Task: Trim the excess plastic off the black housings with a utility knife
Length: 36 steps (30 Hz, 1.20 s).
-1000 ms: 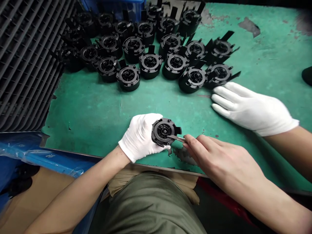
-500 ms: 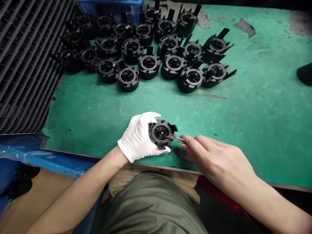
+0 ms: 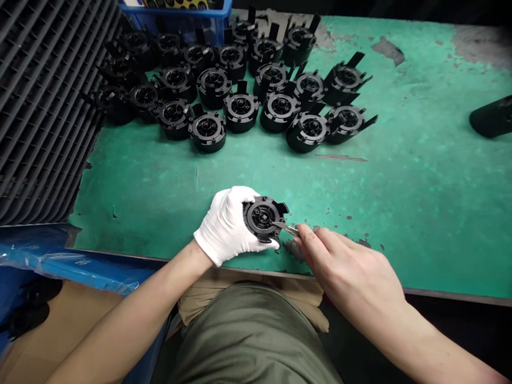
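My left hand (image 3: 232, 226), in a white glove, is closed around a round black plastic housing (image 3: 261, 217) near the table's front edge. The housing's ringed face with a ribbed centre is turned up toward me, and a short tab sticks out on its right. In my bare right hand (image 3: 352, 261) is a slim craft knife (image 3: 288, 229), its handle mostly hidden by the fingers. The pointed metal blade reaches the right part of the housing's face; whether it touches cannot be made out.
Several similar black housings (image 3: 241, 111) stand in rows across the back of the green table (image 3: 400, 176). Stacked dark grids (image 3: 52, 106) rise at the left. A blue bin (image 3: 219, 24) sits behind the rows, a blue box (image 3: 80, 266) below left, a black cylinder (image 3: 492, 117) far right.
The view has shifted slightly, showing more of the blue bin and the black cylinder. Both hands keep their holds, and the blade stays at the right part of the housing's face.
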### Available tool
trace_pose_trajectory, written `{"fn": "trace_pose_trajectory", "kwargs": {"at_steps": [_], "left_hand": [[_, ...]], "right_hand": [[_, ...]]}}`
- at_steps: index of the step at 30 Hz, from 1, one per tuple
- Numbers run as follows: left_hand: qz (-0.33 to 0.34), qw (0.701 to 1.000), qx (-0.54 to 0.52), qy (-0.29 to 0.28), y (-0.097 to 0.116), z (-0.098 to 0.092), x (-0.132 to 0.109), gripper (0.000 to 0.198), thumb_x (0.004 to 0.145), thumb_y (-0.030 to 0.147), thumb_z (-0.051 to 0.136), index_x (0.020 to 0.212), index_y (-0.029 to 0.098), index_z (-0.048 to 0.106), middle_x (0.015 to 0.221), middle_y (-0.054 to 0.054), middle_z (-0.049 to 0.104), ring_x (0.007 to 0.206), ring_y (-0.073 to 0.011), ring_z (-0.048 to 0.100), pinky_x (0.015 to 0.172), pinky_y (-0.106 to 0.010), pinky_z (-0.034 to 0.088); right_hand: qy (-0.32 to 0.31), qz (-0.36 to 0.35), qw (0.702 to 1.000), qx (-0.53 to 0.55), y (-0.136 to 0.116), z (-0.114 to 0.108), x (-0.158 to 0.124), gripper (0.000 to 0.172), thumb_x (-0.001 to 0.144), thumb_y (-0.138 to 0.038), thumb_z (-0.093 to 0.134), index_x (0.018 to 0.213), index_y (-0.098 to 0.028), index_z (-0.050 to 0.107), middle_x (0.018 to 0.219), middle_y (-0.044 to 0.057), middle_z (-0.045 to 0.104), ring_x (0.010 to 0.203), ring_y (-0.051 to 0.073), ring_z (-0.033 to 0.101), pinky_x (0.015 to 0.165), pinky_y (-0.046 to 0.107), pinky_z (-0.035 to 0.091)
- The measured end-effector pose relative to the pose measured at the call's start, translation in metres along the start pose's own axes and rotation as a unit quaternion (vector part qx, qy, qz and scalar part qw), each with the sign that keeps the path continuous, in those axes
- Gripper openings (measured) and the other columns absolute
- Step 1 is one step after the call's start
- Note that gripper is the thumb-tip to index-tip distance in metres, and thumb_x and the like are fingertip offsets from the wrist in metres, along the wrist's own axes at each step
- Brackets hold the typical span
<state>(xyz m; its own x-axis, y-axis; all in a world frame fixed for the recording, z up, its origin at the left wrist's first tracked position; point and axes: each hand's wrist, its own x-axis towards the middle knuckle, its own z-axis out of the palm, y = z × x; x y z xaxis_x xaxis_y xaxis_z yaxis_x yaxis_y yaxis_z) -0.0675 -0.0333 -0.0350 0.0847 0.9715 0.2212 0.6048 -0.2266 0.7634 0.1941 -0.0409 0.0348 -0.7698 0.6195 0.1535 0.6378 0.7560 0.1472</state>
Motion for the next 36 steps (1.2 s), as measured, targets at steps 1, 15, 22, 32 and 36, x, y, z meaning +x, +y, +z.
{"fn": "trace_pose_trajectory", "kwargs": {"at_steps": [1, 15, 22, 32, 36], "left_hand": [[-0.002, 1.000, 0.001, -0.001, 0.000, 0.000, 0.000, 0.100, 0.052, 0.090, 0.095, 0.117, 0.024, 0.060, 0.113, -0.011, 0.079, 0.104, -0.0348, 0.082, 0.095, -0.049, 0.064], [0.003, 1.000, -0.004, 0.001, -0.001, 0.000, 0.000, 0.095, 0.054, 0.087, 0.097, 0.117, 0.023, 0.065, 0.113, -0.012, 0.080, 0.104, -0.0364, 0.082, 0.094, -0.050, 0.065], [0.002, 1.000, -0.003, 0.000, 0.002, 0.000, 0.000, 0.093, 0.054, 0.083, 0.098, 0.117, 0.023, 0.066, 0.113, -0.012, 0.080, 0.104, -0.0370, 0.082, 0.094, -0.051, 0.066], [0.023, 1.000, 0.000, 0.005, -0.001, 0.001, -0.001, 0.092, 0.060, 0.087, 0.094, 0.119, 0.023, 0.065, 0.115, -0.012, 0.079, 0.104, -0.0359, 0.082, 0.096, -0.051, 0.066], [0.032, 0.999, -0.002, 0.008, -0.001, 0.001, 0.000, 0.090, 0.061, 0.086, 0.094, 0.119, 0.022, 0.065, 0.113, -0.012, 0.079, 0.101, -0.0354, 0.082, 0.095, -0.051, 0.066]], "right_hand": [[-0.004, -0.003, 1.000, 0.000, -0.001, 0.000, -0.001, 0.018, 0.112, -0.021, 0.060, 0.121, -0.009, 0.070, 0.079, 0.001, 0.061, 0.066, 0.017, 0.055, 0.062, 0.036, 0.036], [0.025, 0.023, 0.997, 0.063, 0.016, 0.004, 0.001, 0.018, 0.114, -0.029, 0.060, 0.114, -0.017, 0.073, 0.076, -0.002, 0.057, 0.064, 0.015, 0.052, 0.062, 0.034, 0.034], [0.023, -0.015, 0.999, 0.031, 0.025, 0.000, 0.010, 0.018, 0.109, -0.018, 0.066, 0.124, -0.012, 0.073, 0.079, 0.000, 0.061, 0.072, 0.018, 0.052, 0.067, 0.036, 0.036], [0.043, 0.005, 0.995, 0.090, 0.020, 0.008, 0.008, 0.019, 0.110, -0.023, 0.067, 0.125, -0.012, 0.072, 0.081, -0.001, 0.064, 0.069, 0.015, 0.057, 0.066, 0.033, 0.039], [0.024, 0.000, 0.996, 0.087, 0.018, 0.009, 0.010, 0.020, 0.113, -0.026, 0.061, 0.123, -0.013, 0.074, 0.078, -0.002, 0.060, 0.066, 0.015, 0.056, 0.065, 0.033, 0.039]]}}
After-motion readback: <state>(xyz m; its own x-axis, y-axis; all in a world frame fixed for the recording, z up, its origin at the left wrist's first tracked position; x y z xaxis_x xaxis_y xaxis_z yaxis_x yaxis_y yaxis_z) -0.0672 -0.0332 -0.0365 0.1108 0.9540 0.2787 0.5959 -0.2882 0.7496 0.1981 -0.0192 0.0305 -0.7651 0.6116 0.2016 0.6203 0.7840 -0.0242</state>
